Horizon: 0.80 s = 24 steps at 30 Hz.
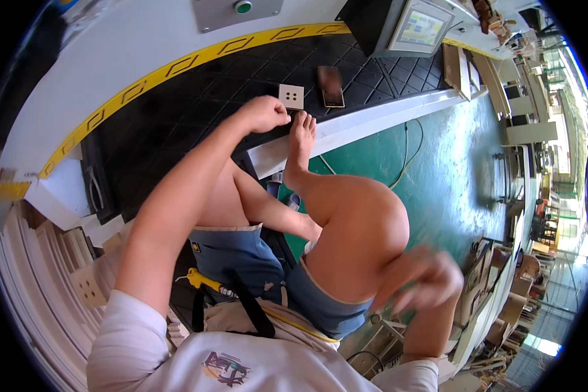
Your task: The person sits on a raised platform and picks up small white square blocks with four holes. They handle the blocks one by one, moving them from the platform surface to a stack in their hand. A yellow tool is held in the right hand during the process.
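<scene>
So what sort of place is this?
Probably a workshop or small factory, perhaps for woodwork: a mounted control screen at the top, pale boards stacked at left, and a green floor crossed by a cable.

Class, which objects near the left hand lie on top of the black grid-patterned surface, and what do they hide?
A pale square piece with four dark spots and a smartphone; the black surface directly beneath each is covered.

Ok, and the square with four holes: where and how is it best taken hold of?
Probably pinch the square by its left and right edges, from above on the left, where the left grip is. It seems to lie flat, holes up; the foot crowds its near edge, and a gap parts it from the phone.
</scene>
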Motion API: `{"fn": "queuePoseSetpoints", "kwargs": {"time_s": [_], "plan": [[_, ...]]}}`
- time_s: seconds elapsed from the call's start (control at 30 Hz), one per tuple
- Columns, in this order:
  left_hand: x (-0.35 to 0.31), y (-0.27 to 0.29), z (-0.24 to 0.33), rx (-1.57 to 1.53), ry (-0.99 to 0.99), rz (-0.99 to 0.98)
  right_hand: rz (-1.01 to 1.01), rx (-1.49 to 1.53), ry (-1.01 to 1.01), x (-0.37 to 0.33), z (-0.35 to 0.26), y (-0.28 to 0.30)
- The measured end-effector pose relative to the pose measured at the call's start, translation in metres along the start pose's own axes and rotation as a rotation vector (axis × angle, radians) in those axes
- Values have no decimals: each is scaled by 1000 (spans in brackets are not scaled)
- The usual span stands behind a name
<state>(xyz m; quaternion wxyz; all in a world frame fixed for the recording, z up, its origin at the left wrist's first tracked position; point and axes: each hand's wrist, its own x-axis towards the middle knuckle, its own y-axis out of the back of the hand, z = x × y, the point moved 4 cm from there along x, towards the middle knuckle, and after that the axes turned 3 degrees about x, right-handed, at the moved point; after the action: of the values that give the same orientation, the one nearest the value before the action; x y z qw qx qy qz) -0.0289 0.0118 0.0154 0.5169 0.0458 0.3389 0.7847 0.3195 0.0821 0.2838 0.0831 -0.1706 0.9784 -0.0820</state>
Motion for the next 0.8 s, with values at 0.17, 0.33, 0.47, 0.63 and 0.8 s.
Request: {"fn": "queuePoseSetpoints", "kwargs": {"time_s": [0.17, 0.33, 0.47, 0.63, 0.8], "plan": [[37, -80, -42, 66, 167, 93, 991, 256, -188, -5, 111, 145], [61, -94, -46, -321, 89, 136, 975, 145, -522, 67, 260, 204], [84, -99, -32, -384, -60, 66, 1003, 264, -465, 112, 319, 242], [100, -109, -19, -77, -173, 85, 960, 248, -443, 142, 316, 260], [104, -112, -22, -186, -74, -11, 933, 135, -439, 150, 302, 268]]}}
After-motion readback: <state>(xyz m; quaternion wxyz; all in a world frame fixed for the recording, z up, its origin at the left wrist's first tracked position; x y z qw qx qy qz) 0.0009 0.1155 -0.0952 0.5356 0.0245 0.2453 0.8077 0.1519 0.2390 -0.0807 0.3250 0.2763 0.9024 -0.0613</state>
